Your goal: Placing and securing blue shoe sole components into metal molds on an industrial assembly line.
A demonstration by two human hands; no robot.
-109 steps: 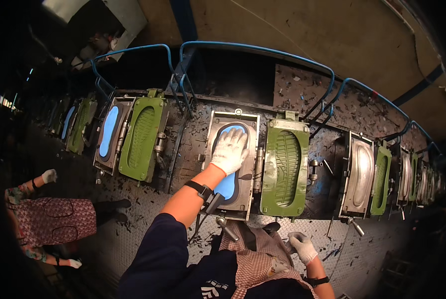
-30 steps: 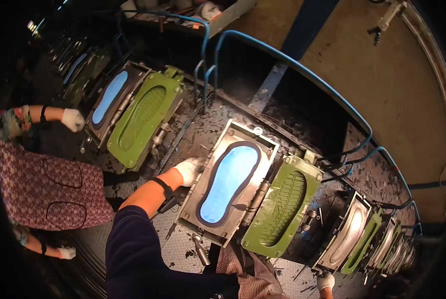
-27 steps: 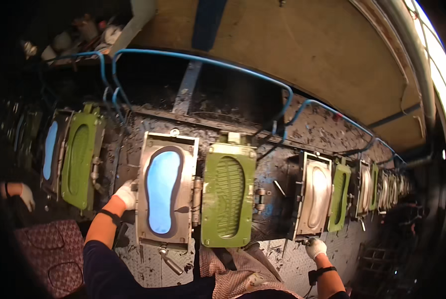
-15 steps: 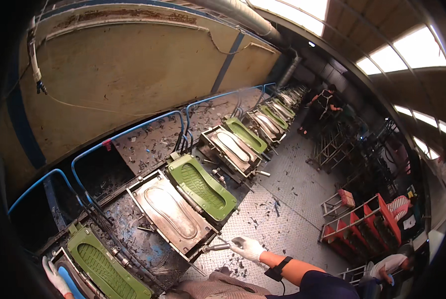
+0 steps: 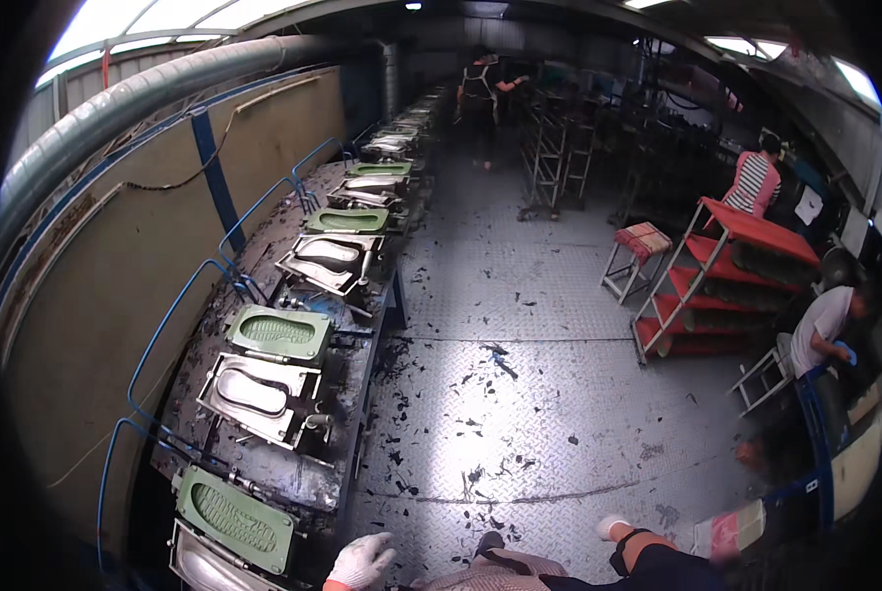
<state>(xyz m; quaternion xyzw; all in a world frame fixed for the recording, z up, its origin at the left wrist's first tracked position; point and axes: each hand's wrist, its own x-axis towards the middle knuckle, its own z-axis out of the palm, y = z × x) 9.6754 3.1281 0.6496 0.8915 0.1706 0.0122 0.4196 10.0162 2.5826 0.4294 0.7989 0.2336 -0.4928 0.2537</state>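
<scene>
My left hand [image 5: 361, 560], in a white glove, is at the lower edge just right of the mould bench, with its fingers partly spread and nothing seen in them. Nearest to it is a green sole-patterned mould half [image 5: 239, 517], tipped up, with a silvery metal mould half [image 5: 204, 564] below it, cut by the picture's edge. Farther right, over the floor, hangs my right hand [image 5: 613, 526], also gloved in white. Its fingers are foreshortened, so I cannot make out their shape; nothing shows beside them.
More opened moulds line the bench, including a metal mould [image 5: 254, 396] and a green lid [image 5: 279, 333]. Blue pipe rails [image 5: 165, 345] run behind. Dark scraps lie on the metal floor [image 5: 480, 394]. On the right stand a red rack [image 5: 756, 231], a stool [image 5: 643, 241] and people.
My view has swung up and right, along the aisle. My right hand has let go of the mould's handle and moved right. My left hand has come off the near mould with the blue sole.
</scene>
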